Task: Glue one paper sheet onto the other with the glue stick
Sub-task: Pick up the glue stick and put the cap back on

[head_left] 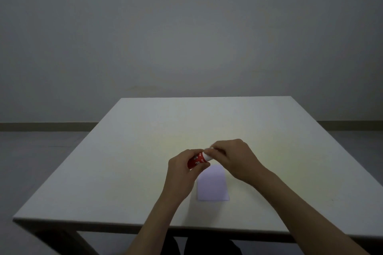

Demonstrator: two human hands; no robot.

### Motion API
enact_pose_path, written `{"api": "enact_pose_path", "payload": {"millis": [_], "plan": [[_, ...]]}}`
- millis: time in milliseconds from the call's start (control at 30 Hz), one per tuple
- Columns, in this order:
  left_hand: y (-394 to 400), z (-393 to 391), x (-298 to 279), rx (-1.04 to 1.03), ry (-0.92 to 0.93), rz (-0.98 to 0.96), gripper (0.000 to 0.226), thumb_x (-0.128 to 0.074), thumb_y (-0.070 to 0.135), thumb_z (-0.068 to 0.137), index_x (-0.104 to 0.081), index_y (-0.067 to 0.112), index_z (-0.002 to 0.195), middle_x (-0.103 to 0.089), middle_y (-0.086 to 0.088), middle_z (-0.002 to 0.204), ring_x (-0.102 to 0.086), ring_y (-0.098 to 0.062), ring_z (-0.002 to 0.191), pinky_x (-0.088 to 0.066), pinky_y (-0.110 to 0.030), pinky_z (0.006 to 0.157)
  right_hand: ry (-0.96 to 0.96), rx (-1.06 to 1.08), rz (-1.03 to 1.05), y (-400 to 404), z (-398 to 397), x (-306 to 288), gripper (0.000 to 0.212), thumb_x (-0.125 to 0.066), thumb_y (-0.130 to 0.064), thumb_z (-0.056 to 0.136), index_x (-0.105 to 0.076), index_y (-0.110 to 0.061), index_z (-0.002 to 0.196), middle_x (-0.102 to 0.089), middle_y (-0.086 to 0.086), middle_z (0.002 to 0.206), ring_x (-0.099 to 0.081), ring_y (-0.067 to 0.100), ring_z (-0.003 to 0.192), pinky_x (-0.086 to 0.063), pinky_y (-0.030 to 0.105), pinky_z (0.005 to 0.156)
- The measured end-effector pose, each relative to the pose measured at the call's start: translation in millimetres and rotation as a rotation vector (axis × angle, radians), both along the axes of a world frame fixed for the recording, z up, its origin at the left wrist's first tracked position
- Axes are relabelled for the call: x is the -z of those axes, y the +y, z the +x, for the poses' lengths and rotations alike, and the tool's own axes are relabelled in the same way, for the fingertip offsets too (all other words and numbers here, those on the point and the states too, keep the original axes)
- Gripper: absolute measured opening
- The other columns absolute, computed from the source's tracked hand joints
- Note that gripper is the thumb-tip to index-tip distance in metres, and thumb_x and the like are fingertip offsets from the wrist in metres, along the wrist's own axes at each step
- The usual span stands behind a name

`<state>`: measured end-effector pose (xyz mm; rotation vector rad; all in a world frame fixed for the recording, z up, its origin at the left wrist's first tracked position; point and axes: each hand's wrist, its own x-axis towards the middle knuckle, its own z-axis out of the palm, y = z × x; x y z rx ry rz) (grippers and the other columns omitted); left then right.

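Note:
A red glue stick (196, 161) with white lettering is held above the table, tilted up to the right. My left hand (184, 168) grips its red body. My right hand (232, 156) pinches its white end (207, 156), which points right. Below the hands a pale lilac paper sheet (212, 185) lies flat on the white table (145, 161), its top left corner hidden by my left hand. I see only one sheet; whether a second lies under it cannot be told.
The table's near edge (103, 223) runs just below my forearms. A plain grey wall stands behind the table and a grey floor shows on the left.

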<state>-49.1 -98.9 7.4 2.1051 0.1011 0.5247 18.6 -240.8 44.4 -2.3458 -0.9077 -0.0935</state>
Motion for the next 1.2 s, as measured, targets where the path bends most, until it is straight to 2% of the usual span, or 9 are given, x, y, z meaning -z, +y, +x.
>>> {"api": "enact_pose_path", "payload": {"millis": [67, 133, 233, 300, 433, 567, 733, 933, 1200], "plan": [[-4, -2, 1, -0.002, 0.012, 0.032, 0.029, -0.073, 0.017, 0.078, -0.068, 0.017, 0.107, -0.062, 0.016, 0.089, -0.058, 0.005, 0.076, -0.042, 0.003, 0.069, -0.101, 0.181, -0.188, 3, 0, 4, 0.061, -0.033, -0.055, 0.091, -0.068, -0.009, 0.071, -0.067, 0.008, 0.066, -0.055, 0.018, 0.057, -0.045, 0.030, 0.061], [-5, -2, 1, -0.012, 0.006, 0.023, 0.028, -0.073, 0.018, 0.079, -0.068, 0.018, 0.106, -0.060, 0.021, 0.085, -0.057, 0.010, 0.073, -0.040, 0.004, 0.069, -0.092, 0.196, -0.174, 0, 0, 5, 0.060, -0.030, -0.058, 0.090, -0.066, -0.013, 0.073, -0.067, 0.004, 0.068, -0.055, 0.016, 0.058, -0.042, 0.028, 0.057], [0, 0, -3, -0.030, -0.011, -0.020, 0.026, -0.072, 0.020, 0.079, -0.068, 0.021, 0.105, -0.063, 0.022, 0.085, -0.060, 0.009, 0.073, -0.043, 0.000, 0.068, 0.115, -0.108, 0.058, -6, 2, 2, 0.021, -0.052, -0.044, 0.088, -0.057, -0.028, 0.101, -0.057, -0.013, 0.073, -0.048, 0.005, 0.055, -0.038, 0.014, 0.054], [2, 2, -2, -0.030, -0.007, -0.025, 0.028, -0.075, 0.020, 0.077, -0.070, 0.020, 0.104, -0.065, 0.019, 0.085, -0.061, 0.008, 0.074, -0.044, 0.000, 0.069, 0.135, -0.155, 0.135, -7, 4, 2, 0.009, -0.057, -0.034, 0.087, -0.054, -0.028, 0.093, -0.051, -0.013, 0.065, -0.044, 0.006, 0.051, -0.038, 0.015, 0.051], [-6, 2, 5, -0.074, 0.027, 0.044, 0.033, -0.077, 0.027, 0.073, -0.070, 0.019, 0.104, -0.063, 0.016, 0.088, -0.059, 0.000, 0.075, -0.039, 0.002, 0.068, -0.052, 0.140, -0.113, 1, 4, 8, 0.056, -0.036, -0.061, 0.087, -0.043, -0.017, 0.053, -0.042, 0.000, 0.051, -0.036, 0.013, 0.048, -0.029, 0.025, 0.049], [-3, 6, 7, -0.165, 0.001, 0.060, 0.027, -0.079, 0.032, 0.071, -0.070, 0.020, 0.093, -0.067, 0.013, 0.080, -0.059, -0.001, 0.068, -0.036, 0.000, 0.064, 0.089, 0.173, 0.076, -1, -3, 11, 0.078, -0.020, -0.074, 0.074, -0.060, -0.008, 0.061, -0.049, -0.003, 0.048, -0.045, 0.013, 0.048, -0.035, 0.027, 0.052], [25, 36, -5, -0.366, -0.015, -0.055, 0.031, -0.082, 0.029, 0.066, -0.055, 0.015, 0.076, -0.067, -0.001, 0.064, -0.062, -0.021, 0.060, -0.048, -0.031, 0.060, 0.210, 0.117, 0.100, -24, -10, 30, 0.038, -0.047, -0.047, 0.089, -0.063, -0.015, 0.076, -0.055, 0.002, 0.057, -0.047, 0.015, 0.054, -0.039, 0.030, 0.058], [42, 67, 8, -0.417, 0.042, -0.153, 0.033, -0.080, 0.021, 0.069, -0.055, 0.004, 0.082, -0.070, -0.012, 0.073, -0.064, -0.032, 0.070, -0.053, -0.042, 0.069, 0.320, 0.073, 0.092, -40, -24, 38, 0.026, -0.054, -0.035, 0.090, -0.064, -0.014, 0.078, -0.058, 0.011, 0.062, -0.044, 0.016, 0.054, -0.038, 0.029, 0.058], [35, 71, 37, -0.425, 0.087, -0.183, 0.031, -0.078, 0.017, 0.071, -0.049, 0.008, 0.080, -0.062, -0.006, 0.074, -0.059, -0.028, 0.071, -0.042, -0.031, 0.061, 0.352, 0.053, 0.137, -37, -32, 35, 0.019, -0.056, -0.031, 0.089, -0.065, -0.017, 0.080, -0.063, 0.019, 0.067, -0.050, 0.015, 0.057, -0.043, 0.029, 0.061]]}}
